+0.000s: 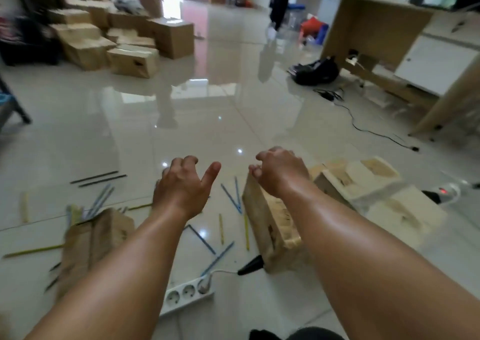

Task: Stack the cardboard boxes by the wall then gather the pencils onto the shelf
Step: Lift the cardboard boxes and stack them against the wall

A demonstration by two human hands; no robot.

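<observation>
Left box lies on the floor, motion-blurred, long axis running toward the far pile of boxes. Pencils are scattered around it, pointing every way; the grey pair at upper left lie nearly crosswise.

Left hand hangs above the floor, fingers spread and curled, holding nothing. Right hand sits over the top far corner of the middle box; its fingers are bent, and whether they grip cannot be told. That box stands on its narrow side, long axis running away from the viewer.

Risks, as judged: a one-corner lift could tip it onto the pencils; the power strip and its plug lie close, inviting a snag; loose pencils may roll underfoot.
</observation>
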